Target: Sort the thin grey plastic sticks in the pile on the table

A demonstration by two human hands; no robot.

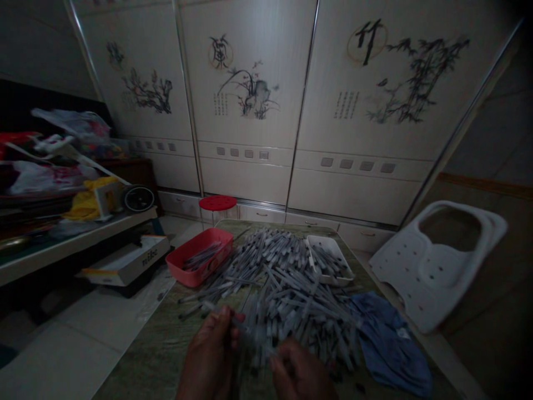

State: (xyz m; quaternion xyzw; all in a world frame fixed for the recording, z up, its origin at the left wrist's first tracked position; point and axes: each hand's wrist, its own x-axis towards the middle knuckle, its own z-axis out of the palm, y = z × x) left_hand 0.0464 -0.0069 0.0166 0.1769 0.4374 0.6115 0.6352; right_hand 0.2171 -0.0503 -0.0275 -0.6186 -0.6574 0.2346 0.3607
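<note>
At the near edge of the table, my left hand (pixel 214 347) is closed round a slim translucent pen (pixel 209 305), one end of which sticks out to the upper left past the fingers. My right hand (pixel 297 366) is to its right, thumb and fingers pinched together. A pale, blurred bit shows at its fingertips, too smeared to name. Just beyond both hands spreads a large heap of clear pens (pixel 287 289) with dark ends, lying in many directions. The two hands are apart from each other.
A red plastic basket (pixel 175 273) and a white tray (pixel 350 279), both with pens inside, stand on the table (pixel 145 355). A blue cloth (pixel 391 344) lies at right. Around it are a red stool (pixel 217 202), a white folding chair (pixel 437 278) and a cluttered bench (pixel 83 241).
</note>
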